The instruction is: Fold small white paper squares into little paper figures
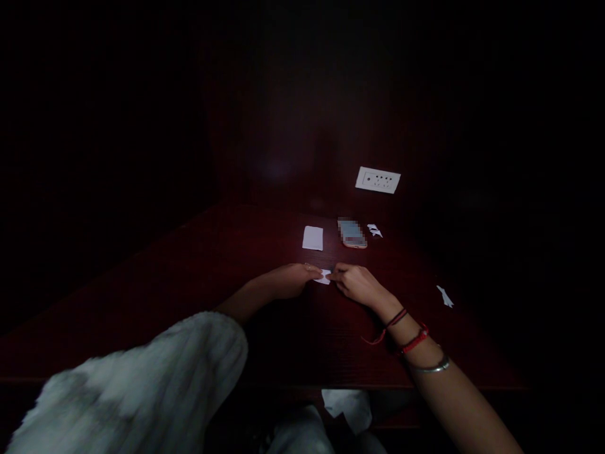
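Observation:
A small piece of white paper (324,278) is held between my two hands over the dark red table. My left hand (293,280) pinches its left side, thumb on top. At the right side, the fingertips of my right hand (357,282) close on the paper's edge. Parts of the paper are covered by my fingers, so its exact shape and folds are hard to make out. Just beyond my hands lies a flat white rectangle of paper (312,238).
A phone (352,232) lies behind my right hand, with folded paper scraps (374,231) beside it. Another narrow folded paper (445,296) rests at the right. A socket plate (377,180) is on the back wall. White paper (347,408) shows below the table's front edge (283,385).

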The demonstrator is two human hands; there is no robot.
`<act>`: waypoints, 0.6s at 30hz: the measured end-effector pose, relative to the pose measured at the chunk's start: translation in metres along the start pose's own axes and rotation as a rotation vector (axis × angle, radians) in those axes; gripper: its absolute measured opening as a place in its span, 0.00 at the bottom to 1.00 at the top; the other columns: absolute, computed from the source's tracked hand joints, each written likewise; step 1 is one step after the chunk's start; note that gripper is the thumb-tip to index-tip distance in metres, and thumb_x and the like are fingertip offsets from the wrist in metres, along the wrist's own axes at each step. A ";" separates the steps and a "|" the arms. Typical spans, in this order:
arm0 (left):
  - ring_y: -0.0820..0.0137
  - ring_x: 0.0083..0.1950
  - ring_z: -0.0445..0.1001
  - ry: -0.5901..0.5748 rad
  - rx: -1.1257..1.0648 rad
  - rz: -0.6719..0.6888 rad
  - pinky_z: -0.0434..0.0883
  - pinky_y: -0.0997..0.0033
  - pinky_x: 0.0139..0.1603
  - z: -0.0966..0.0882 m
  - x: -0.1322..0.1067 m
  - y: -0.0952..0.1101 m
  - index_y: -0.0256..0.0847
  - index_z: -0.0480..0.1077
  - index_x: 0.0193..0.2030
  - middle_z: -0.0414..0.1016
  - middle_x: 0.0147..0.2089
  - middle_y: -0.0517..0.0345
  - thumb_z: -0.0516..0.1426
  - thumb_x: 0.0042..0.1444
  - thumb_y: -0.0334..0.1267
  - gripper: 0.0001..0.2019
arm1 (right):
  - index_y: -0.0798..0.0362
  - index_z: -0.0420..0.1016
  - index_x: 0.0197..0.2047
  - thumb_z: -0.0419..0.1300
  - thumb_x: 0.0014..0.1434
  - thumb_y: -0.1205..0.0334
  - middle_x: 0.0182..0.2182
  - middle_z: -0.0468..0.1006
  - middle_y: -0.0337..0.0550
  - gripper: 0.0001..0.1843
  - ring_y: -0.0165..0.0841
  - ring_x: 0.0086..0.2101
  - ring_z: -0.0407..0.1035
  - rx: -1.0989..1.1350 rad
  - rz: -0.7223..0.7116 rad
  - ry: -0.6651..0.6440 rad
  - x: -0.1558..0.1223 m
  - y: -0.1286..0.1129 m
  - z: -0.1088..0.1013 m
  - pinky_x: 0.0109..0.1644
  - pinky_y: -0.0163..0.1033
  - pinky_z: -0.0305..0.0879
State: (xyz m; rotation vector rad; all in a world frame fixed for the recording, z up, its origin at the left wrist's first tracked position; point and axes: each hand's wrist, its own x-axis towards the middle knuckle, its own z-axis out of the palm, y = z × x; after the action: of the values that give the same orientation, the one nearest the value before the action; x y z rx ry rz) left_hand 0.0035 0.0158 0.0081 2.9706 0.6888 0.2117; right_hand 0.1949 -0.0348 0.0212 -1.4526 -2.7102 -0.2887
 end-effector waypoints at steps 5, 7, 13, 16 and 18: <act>0.73 0.54 0.55 -0.018 0.052 -0.027 0.54 0.71 0.51 -0.001 -0.002 0.001 0.44 0.53 0.53 0.57 0.54 0.59 0.44 0.46 0.22 0.26 | 0.51 0.67 0.42 0.44 0.54 0.65 0.34 0.68 0.44 0.15 0.30 0.32 0.64 -0.024 -0.023 -0.018 0.000 -0.002 -0.004 0.34 0.32 0.56; 0.73 0.55 0.54 -0.022 0.072 -0.036 0.53 0.70 0.52 -0.003 -0.003 0.004 0.46 0.52 0.53 0.56 0.55 0.61 0.44 0.47 0.22 0.26 | 0.53 0.69 0.39 0.44 0.54 0.65 0.32 0.69 0.45 0.15 0.30 0.32 0.64 -0.018 -0.027 -0.035 0.000 -0.003 -0.007 0.34 0.33 0.55; 0.72 0.54 0.55 -0.009 0.088 -0.071 0.54 0.68 0.50 -0.008 -0.004 0.011 0.49 0.55 0.51 0.56 0.54 0.62 0.44 0.48 0.24 0.24 | 0.56 0.71 0.34 0.48 0.51 0.65 0.31 0.70 0.45 0.12 0.31 0.33 0.64 0.020 -0.041 -0.049 -0.005 -0.001 -0.013 0.37 0.33 0.55; 0.72 0.53 0.55 0.008 0.061 -0.077 0.54 0.70 0.50 -0.007 -0.003 0.011 0.49 0.55 0.51 0.56 0.54 0.62 0.44 0.48 0.24 0.23 | 0.55 0.72 0.33 0.48 0.50 0.65 0.32 0.71 0.44 0.12 0.30 0.33 0.64 0.055 -0.020 -0.020 -0.009 0.001 -0.012 0.38 0.32 0.55; 0.72 0.53 0.55 0.014 0.047 -0.073 0.54 0.70 0.50 -0.005 -0.003 0.010 0.49 0.56 0.50 0.56 0.54 0.62 0.44 0.47 0.24 0.23 | 0.54 0.71 0.35 0.47 0.51 0.66 0.32 0.70 0.43 0.13 0.29 0.33 0.64 0.097 -0.007 0.026 -0.010 0.004 -0.010 0.38 0.32 0.55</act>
State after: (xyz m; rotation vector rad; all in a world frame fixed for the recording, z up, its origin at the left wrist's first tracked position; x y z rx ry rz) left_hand 0.0044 0.0059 0.0141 2.9847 0.8129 0.2148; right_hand 0.2032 -0.0424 0.0299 -1.4048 -2.6689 -0.1724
